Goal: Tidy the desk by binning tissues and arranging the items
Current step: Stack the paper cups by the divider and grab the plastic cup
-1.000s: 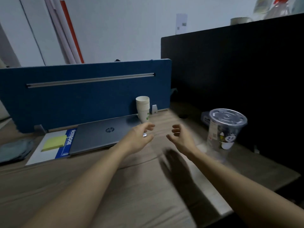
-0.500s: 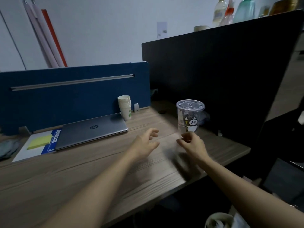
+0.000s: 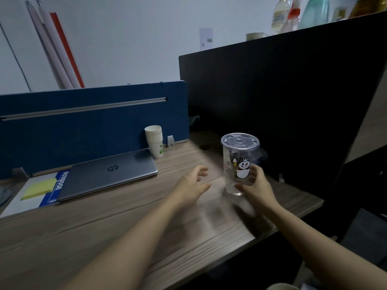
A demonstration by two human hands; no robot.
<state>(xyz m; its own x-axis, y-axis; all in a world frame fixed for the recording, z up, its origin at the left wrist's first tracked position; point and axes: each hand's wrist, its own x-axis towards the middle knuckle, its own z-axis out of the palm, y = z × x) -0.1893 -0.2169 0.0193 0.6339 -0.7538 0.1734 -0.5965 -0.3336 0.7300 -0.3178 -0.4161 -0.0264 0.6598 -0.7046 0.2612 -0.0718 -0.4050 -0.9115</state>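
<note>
A clear plastic cup (image 3: 240, 162) with a lid and a snowman print stands at the right of the wooden desk (image 3: 117, 231). My right hand (image 3: 256, 186) wraps its lower part, thumb on the near side and fingers on the far right side. My left hand (image 3: 191, 185) hovers over the desk just left of the cup, fingers apart and holding nothing. No tissues are visible on the desk.
A closed grey laptop (image 3: 109, 174) lies partly over a blue notebook (image 3: 56, 187) with yellow sticky notes (image 3: 39, 188). Stacked paper cups (image 3: 154, 141) stand by the blue divider (image 3: 88, 122). A black partition (image 3: 282, 105) walls the right side, with bottles (image 3: 281, 13) on top.
My right hand has moved forward and closed around the base of the clear cup. My left hand stays open beside it. The view has shifted slightly.
</note>
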